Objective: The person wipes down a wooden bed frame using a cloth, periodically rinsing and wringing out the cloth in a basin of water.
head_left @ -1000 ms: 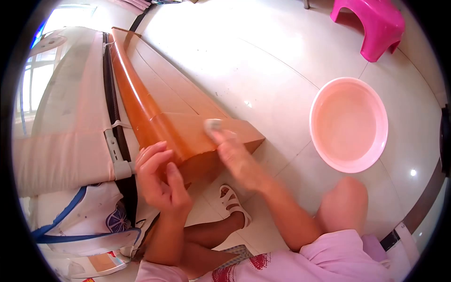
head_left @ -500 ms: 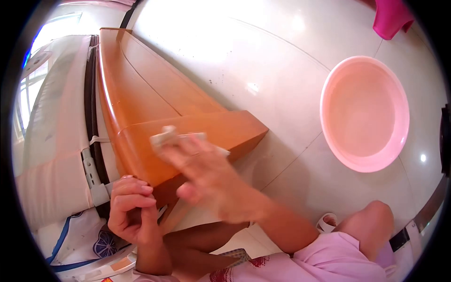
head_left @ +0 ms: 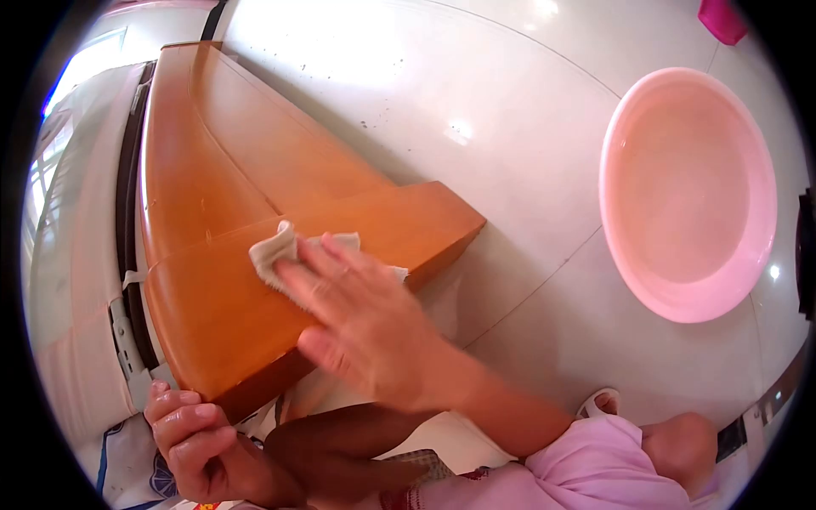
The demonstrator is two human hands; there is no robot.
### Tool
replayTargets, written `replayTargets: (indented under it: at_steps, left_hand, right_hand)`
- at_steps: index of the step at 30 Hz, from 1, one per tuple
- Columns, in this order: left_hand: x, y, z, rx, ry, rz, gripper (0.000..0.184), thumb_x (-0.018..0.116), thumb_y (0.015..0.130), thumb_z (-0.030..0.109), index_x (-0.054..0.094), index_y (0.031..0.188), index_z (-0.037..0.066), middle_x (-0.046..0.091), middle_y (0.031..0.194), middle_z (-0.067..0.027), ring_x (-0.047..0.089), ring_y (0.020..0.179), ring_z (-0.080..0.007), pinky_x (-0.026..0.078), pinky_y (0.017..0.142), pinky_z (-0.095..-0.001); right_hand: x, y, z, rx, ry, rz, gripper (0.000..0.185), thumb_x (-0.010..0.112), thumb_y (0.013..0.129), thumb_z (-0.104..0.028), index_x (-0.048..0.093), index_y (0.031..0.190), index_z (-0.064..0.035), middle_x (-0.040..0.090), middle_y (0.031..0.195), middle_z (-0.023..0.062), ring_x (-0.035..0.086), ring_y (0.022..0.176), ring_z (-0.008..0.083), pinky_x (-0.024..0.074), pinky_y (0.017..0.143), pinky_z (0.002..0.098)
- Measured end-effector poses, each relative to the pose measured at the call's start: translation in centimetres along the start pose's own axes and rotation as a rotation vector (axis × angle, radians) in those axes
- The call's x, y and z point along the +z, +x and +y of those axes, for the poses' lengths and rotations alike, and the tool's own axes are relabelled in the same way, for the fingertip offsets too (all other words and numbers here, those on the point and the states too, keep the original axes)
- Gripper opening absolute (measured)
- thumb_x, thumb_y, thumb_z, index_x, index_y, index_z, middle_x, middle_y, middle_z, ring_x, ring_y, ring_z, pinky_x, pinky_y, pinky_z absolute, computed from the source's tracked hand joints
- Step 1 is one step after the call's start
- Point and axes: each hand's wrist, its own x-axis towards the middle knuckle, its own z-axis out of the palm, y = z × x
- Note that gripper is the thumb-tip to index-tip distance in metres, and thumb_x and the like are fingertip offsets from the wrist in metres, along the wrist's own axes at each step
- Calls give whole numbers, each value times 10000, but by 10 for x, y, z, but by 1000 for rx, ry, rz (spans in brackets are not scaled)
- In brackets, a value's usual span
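Note:
My right hand [head_left: 365, 327] lies over a pale, folded cloth [head_left: 274, 248], pressing it flat on the varnished orange-brown wooden furniture [head_left: 212, 297]. The cloth's edges stick out beyond the fingers, and part of it is hidden under them. At the furniture's near left corner is my left hand [head_left: 200, 442], its fingers curled in with nothing visible in them. Those fingertips are close to the wood; whether they touch it I cannot tell.
A pink basin [head_left: 608, 187] holding cloudy-looking water stands on the glossy tiled floor [head_left: 510, 127] to the right. Something bright pink [head_left: 722, 21] shows at the top right. Pale fabric netting [head_left: 76, 263] with a dark rail runs along the left. My bent knee [head_left: 684, 446] is below.
The view has shifted, with the wooden furniture now further left and the basin further right and higher. My right hand and cloth have moved slightly left; my left hand is lower and further left.

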Motion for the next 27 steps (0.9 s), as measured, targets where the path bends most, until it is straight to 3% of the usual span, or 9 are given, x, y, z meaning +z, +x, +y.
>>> replayTargets:
  at_steps: [2,4,5,8,11,13,17,24,27]
  left_hand:
    - [2,-1,-2,45,2,15,193,608,838,-46,498,718,57,583,860,-76,552,997,-254,386,1016,-486]
    - [10,-6,9,99,126,225,141,637,859,28,559,760,90,609,899,-60,554,1003,-213,410,989,-413]
    - [15,-4,18,102,127,232,141,637,859,28,559,760,90,609,899,-60,554,1003,-213,410,989,-413]
    - [32,10,50,304,-394,-406,132,645,815,107,714,920,147,673,903,-35,607,781,-157,525,664,-300]
    - [66,-4,35,281,-477,-396,84,689,705,70,693,785,97,668,846,-44,608,713,-179,514,596,-278]
    - [60,-6,31,307,-468,-376,108,678,663,89,701,766,66,677,820,-57,620,723,-184,534,616,-284]
    - [63,-13,2,354,-320,-215,113,652,631,63,693,734,42,678,769,-62,628,695,-186,541,571,-256]
    - [65,-5,-1,518,-253,-287,137,696,592,43,676,727,59,658,741,-52,631,690,-155,525,572,-231]
    - [64,-6,-4,535,-276,-327,79,652,707,39,638,765,91,655,764,-36,610,653,-172,518,517,-264]
  right_hand:
    - [-13,11,26,83,36,-126,546,315,1011,-383,328,1448,-58,333,1475,194,275,1378,370,204,1121,448]
    - [-26,10,58,384,10,-107,491,371,1001,-332,420,1369,-11,419,1402,224,346,1326,404,273,1090,478]
    - [-22,5,67,378,7,-106,491,371,1001,-332,420,1369,-11,419,1402,224,346,1326,404,273,1090,478]
    - [-14,-6,55,114,28,0,484,373,987,-294,422,1370,-2,398,1424,223,328,1336,416,237,1105,496]
    - [-22,9,1,-168,22,-99,484,370,982,-260,402,1392,-6,386,1438,216,304,1346,434,216,1114,502]
    - [-23,15,-11,-172,248,-215,489,297,991,-227,336,1456,-82,320,1495,158,242,1380,420,204,1132,464]
    - [-18,39,11,-221,312,-307,496,291,988,-236,325,1462,-95,293,1510,158,210,1397,409,190,1137,463]
    - [-23,19,82,316,38,-262,566,299,1014,-368,239,1477,-46,240,1515,219,142,1413,427,143,1145,476]
    - [-27,14,30,56,6,-322,602,291,1016,-417,220,1481,-42,208,1522,235,124,1413,440,127,1146,486]
